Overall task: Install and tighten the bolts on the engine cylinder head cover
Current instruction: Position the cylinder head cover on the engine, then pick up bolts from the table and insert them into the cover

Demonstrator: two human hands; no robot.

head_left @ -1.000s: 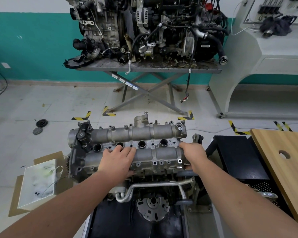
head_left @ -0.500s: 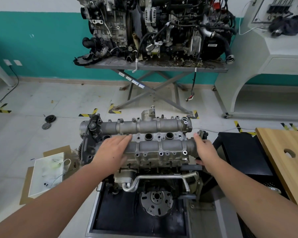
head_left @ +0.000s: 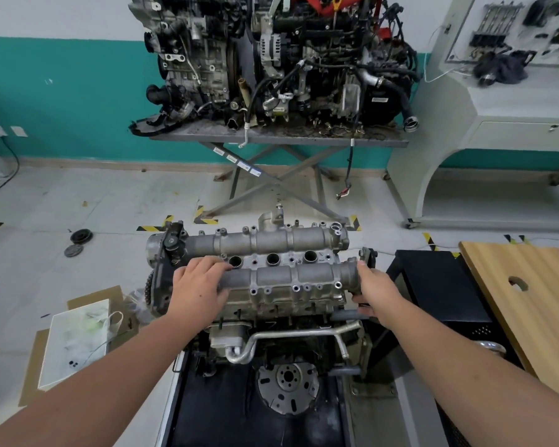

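The cylinder head cover (head_left: 271, 269) sits on top of the engine (head_left: 281, 321) in the near middle of the room, on a black stand (head_left: 226, 411). The person's left hand (head_left: 199, 287) lies spread and flat over the cover's left end; the right hand (head_left: 373, 291) wraps the right end, fingers curled around its edge. Neither holds a bolt or tool, and many bolt holes (head_left: 296, 288) along the near flange look empty. I'd say the risk is the cover sitting slightly askew: if the holes don't line up, a bolt could start cross-threaded. A push from one hand alone could also slide it off its seat.
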